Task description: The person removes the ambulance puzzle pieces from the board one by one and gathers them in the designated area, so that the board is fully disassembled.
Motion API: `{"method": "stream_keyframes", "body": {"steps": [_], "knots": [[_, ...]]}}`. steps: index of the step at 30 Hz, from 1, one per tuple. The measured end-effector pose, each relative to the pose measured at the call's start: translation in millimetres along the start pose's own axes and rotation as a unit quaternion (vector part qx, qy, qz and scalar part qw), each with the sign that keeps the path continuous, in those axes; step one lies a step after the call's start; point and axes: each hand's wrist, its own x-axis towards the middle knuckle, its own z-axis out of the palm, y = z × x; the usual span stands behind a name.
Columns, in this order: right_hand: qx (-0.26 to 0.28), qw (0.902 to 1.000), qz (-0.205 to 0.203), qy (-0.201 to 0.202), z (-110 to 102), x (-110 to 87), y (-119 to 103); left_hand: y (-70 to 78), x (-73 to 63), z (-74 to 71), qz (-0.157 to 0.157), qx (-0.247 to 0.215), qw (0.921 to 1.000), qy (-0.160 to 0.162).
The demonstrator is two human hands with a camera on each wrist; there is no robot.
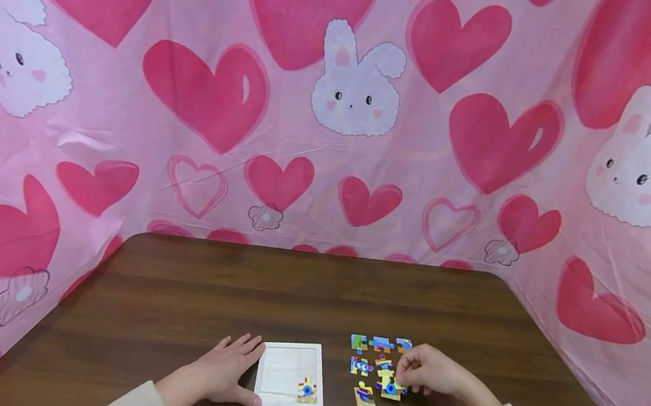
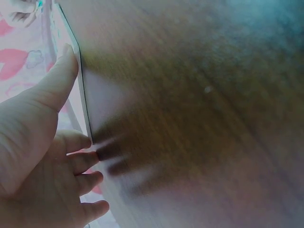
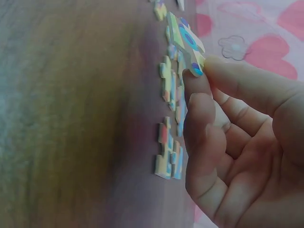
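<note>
Fingers [image 3: 199, 109] of the right hand [image 1: 433, 372] pinch a yellow-blue puzzle piece [image 3: 186, 42] at lower right, lifted off the loose pieces [image 1: 369, 364]. The left hand [image 1: 219, 369], fingers straight, rests against the white tray [image 1: 287, 376], holding one fitted piece [image 1: 307, 390]. No readable writing. Beyond, the brown table [image 1: 291, 287], then the heart-and-bunny cloth [image 1: 338, 96]

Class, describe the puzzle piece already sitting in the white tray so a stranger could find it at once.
On the dark wooden table, find the white tray beside the left hand. The puzzle piece lies in the tray's near right corner. Unlike the loose pieces by the right hand, it alone sits inside the tray.
</note>
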Motion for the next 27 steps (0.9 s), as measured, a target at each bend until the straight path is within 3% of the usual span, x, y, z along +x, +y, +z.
{"method": "stream_keyframes", "body": {"steps": [8,19,27], "knots": [[-0.040,0.9991,-0.007,-0.009,6,2.5,5,0.1,0.7,0.0,-0.008,0.003,0.9999,-0.005],[-0.097,0.9952,-0.002,0.012,10,4.3,3,-0.1,2.1,1.4,-0.013,0.006,0.9999,-0.007],[-0.095,0.9953,0.005,0.016,11,5.2,2,-0.6,3.2,2.5,-0.014,0.009,0.9998,-0.007]]}}
